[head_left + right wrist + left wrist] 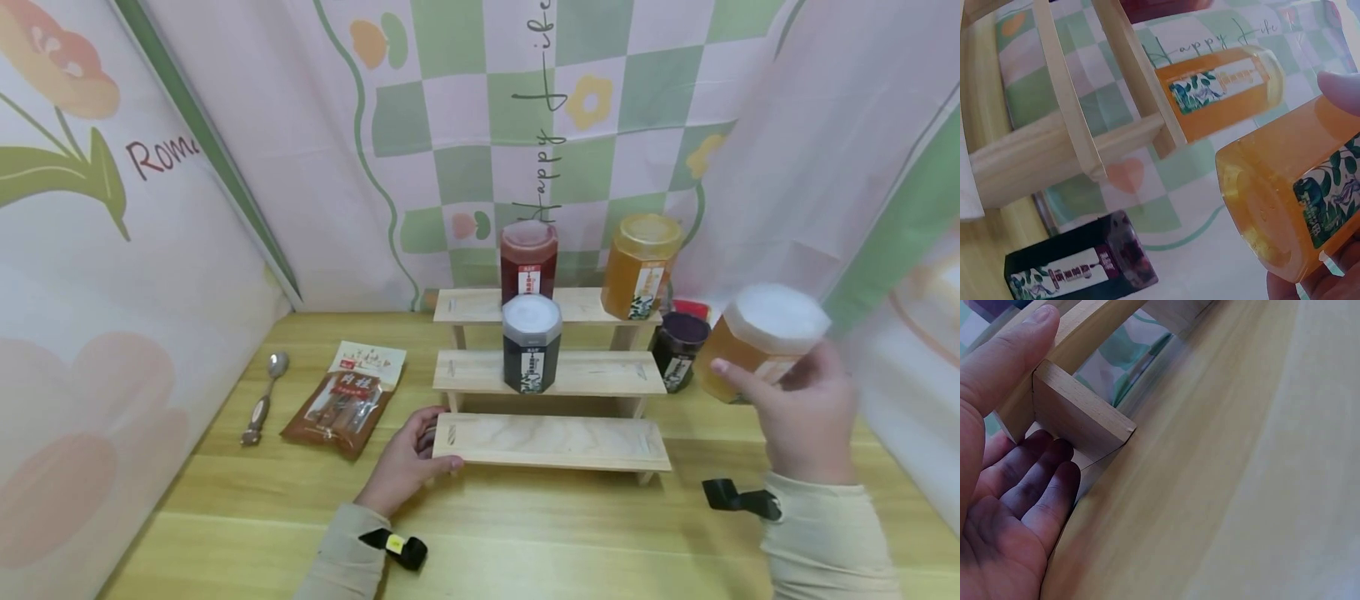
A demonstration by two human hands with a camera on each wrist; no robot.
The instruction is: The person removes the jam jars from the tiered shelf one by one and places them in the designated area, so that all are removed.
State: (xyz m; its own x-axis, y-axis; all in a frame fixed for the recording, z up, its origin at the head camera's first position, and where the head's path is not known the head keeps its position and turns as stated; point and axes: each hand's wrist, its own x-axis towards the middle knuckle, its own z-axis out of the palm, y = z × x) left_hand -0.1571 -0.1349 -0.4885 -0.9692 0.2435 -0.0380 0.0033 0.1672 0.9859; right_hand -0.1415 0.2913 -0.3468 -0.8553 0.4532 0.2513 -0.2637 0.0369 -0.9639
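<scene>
A three-step wooden display rack [551, 442] stands on the table. My left hand [401, 468] holds the left end of its lowest step, thumb over the board and fingers beneath, by the leg [1085, 412]. At the right, my right hand [813, 417] grips an amber jar [776, 321] with a white lid, raised off the table; its bottom faces the right wrist camera. On the top step are a red jar [528, 258] and a yellow-lidded orange jar [643, 267]. A dark jar with a whitish lid [532, 343] sits on the middle step.
Beside the rack's right end stands a dark purple jar [678, 350], with something red [692, 310] behind it. A brown packet [345, 404] and a spoon [264, 400] lie at the left. Patterned cloth [465, 100] hangs behind the table.
</scene>
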